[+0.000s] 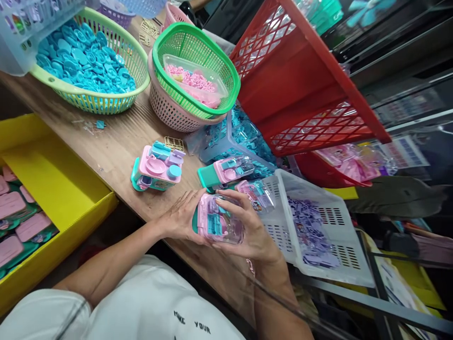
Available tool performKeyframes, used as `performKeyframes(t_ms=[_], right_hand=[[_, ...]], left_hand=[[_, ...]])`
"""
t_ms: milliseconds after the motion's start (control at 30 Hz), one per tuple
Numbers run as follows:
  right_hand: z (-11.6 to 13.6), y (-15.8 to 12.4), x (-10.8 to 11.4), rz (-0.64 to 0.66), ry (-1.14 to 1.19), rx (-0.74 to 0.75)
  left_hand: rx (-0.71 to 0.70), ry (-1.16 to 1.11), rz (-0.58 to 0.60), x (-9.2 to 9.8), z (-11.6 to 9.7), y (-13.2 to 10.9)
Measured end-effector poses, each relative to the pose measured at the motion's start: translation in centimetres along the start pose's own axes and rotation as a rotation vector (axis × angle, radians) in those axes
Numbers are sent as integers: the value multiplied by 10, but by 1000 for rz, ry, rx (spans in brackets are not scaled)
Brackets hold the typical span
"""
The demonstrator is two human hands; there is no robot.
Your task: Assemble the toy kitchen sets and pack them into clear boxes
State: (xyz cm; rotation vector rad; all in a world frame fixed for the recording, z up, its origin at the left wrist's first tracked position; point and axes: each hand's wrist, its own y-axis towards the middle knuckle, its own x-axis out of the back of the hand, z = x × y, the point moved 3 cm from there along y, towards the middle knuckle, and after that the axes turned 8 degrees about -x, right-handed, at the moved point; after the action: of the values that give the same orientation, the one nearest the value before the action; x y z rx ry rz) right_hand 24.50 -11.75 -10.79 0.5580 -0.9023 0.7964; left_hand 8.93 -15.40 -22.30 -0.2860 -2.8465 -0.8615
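A yellow box [53,174] of pink packs sits at nine o'clock. Over the wooden table [116,141] edge at six o'clock, the left hand [181,216] cups one side of a plastic-covered pink toy set [219,225]. The right hand [249,233] grips the other side. A white basket [279,236] lies at four o'clock.

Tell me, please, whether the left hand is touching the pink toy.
Touching. The head view shows the left hand pressed flat against the pink toy at its side, with no gap, while the right hand wraps its other side.
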Motion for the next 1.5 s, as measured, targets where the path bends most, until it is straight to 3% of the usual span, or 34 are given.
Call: performKeyframes(t_ms=[467,900,1200,1367,1500], right_hand=[[3,-2,2,-8,-11,-24],[18,6,8,103,-100,-114],[28,29,17,273,-207,-88],[20,14,14,223,-164,-108],[5,-10,4,110,-131,-214]], left_hand=[[-44,27,-30,4,-8,2],[-77,51,-47,1,-6,3],[-72,44,-23,3,-4,3],[-106,103,-35,4,-2,4],[-125,198,-13,7,0,3]])
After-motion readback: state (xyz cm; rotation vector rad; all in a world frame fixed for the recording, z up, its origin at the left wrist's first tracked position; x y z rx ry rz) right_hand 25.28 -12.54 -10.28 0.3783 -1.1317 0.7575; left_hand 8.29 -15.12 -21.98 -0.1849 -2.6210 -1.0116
